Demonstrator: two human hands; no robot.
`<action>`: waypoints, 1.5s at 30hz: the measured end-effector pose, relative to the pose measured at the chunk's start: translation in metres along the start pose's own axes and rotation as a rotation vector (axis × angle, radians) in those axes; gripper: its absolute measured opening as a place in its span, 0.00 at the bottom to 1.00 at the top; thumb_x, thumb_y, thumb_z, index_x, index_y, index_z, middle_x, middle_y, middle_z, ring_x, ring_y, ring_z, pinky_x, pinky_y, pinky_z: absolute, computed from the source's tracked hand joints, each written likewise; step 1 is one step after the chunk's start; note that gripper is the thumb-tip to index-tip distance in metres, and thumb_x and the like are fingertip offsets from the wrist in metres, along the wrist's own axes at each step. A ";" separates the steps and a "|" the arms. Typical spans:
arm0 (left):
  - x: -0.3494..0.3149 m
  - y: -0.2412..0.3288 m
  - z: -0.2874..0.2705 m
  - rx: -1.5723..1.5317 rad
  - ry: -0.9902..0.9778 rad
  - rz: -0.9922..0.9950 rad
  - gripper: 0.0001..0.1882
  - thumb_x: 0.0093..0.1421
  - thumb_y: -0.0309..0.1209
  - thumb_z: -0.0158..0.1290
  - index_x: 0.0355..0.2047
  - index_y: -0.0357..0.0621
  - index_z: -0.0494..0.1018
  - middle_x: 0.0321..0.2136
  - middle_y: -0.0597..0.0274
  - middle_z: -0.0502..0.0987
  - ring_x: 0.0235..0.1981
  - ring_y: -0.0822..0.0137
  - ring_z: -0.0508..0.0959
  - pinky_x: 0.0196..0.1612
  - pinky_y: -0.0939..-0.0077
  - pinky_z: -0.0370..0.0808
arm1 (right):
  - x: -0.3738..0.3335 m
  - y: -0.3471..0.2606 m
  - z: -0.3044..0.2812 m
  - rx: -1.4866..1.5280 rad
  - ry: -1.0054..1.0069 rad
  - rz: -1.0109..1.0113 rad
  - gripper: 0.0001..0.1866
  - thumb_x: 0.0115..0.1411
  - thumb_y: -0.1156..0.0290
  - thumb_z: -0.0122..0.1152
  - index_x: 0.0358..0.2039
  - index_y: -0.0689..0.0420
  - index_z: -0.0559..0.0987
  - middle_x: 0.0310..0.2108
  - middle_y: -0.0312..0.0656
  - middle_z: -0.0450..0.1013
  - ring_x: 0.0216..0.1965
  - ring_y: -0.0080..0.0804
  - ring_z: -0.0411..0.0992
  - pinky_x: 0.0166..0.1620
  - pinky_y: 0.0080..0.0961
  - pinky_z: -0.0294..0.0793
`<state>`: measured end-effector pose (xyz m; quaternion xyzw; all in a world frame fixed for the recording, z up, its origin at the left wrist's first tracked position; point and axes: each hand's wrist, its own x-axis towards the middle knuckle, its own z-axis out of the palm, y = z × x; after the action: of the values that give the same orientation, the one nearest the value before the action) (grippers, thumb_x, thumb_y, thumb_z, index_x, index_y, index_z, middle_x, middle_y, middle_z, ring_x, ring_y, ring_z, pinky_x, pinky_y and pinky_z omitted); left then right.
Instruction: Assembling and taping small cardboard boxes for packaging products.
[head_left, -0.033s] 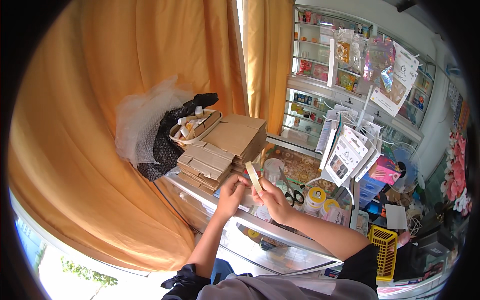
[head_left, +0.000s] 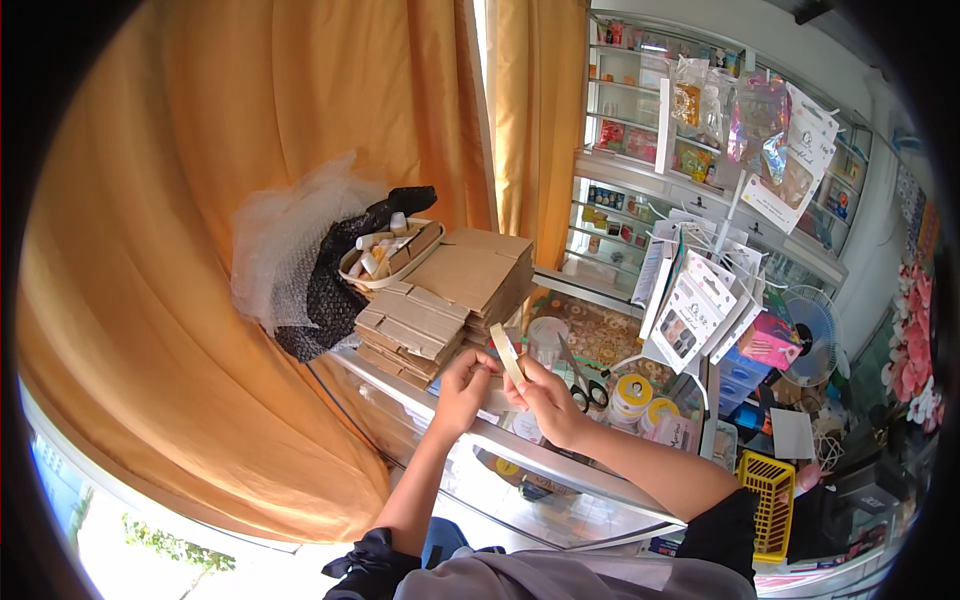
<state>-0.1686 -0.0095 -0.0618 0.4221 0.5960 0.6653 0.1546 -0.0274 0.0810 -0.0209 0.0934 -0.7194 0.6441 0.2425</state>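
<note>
My right hand (head_left: 545, 400) grips a roll of tape (head_left: 505, 350), pale yellow and seen nearly edge-on, tilted up above the glass counter (head_left: 480, 430). Close beside it, my left hand (head_left: 463, 388) is closed with its fingertips pinched together. Whatever lies between those fingertips is too small or hidden to make out. Just beyond my left hand stands a stack of folded cardboard (head_left: 415, 320). Scissors with dark handles (head_left: 590, 392) rest on the counter to the right of my right hand.
Left of the cardboard are a basket of small bottles (head_left: 385, 258) and bubble wrap (head_left: 290, 250). Yellow-topped round containers (head_left: 632, 392) and a rack of hanging packets (head_left: 690, 310) stand to the right. A yellow basket (head_left: 767, 505) sits at lower right. An orange curtain (head_left: 250, 120) hangs left.
</note>
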 end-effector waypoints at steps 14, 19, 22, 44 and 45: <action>0.003 -0.013 -0.002 0.000 -0.025 0.071 0.08 0.60 0.25 0.43 0.35 0.37 0.71 0.31 0.67 0.73 0.35 0.76 0.70 0.42 0.83 0.67 | -0.001 -0.004 0.002 -0.012 0.037 0.021 0.06 0.62 0.74 0.37 0.31 0.58 0.65 0.24 0.32 0.57 0.25 0.17 0.54 0.29 0.17 0.55; 0.000 -0.006 -0.002 0.042 -0.022 0.028 0.06 0.60 0.27 0.43 0.33 0.39 0.70 0.30 0.68 0.73 0.34 0.77 0.69 0.39 0.83 0.66 | 0.000 -0.003 0.001 0.006 0.022 0.011 0.06 0.61 0.75 0.36 0.32 0.58 0.64 0.24 0.32 0.56 0.25 0.18 0.53 0.29 0.17 0.55; 0.000 -0.003 -0.001 0.018 -0.023 -0.006 0.07 0.61 0.27 0.42 0.33 0.40 0.69 0.29 0.68 0.72 0.33 0.78 0.69 0.39 0.84 0.66 | 0.001 -0.002 0.003 0.000 0.033 -0.002 0.06 0.61 0.75 0.35 0.33 0.58 0.64 0.24 0.32 0.56 0.25 0.18 0.53 0.29 0.18 0.55; 0.000 0.000 0.000 -0.031 -0.004 0.020 0.07 0.57 0.27 0.44 0.32 0.39 0.71 0.29 0.63 0.73 0.32 0.72 0.71 0.37 0.79 0.67 | -0.001 0.004 -0.001 -0.065 0.000 -0.017 0.07 0.65 0.73 0.36 0.35 0.59 0.65 0.26 0.33 0.58 0.25 0.18 0.54 0.30 0.17 0.57; 0.000 -0.001 0.000 -0.025 0.000 0.021 0.07 0.57 0.27 0.44 0.32 0.39 0.71 0.29 0.63 0.73 0.32 0.72 0.71 0.37 0.79 0.67 | -0.001 0.005 0.000 -0.065 -0.001 -0.017 0.07 0.65 0.73 0.36 0.35 0.59 0.65 0.26 0.33 0.58 0.25 0.18 0.54 0.30 0.17 0.57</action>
<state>-0.1691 -0.0094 -0.0628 0.4265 0.5832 0.6743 0.1528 -0.0285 0.0816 -0.0254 0.0919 -0.7393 0.6182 0.2507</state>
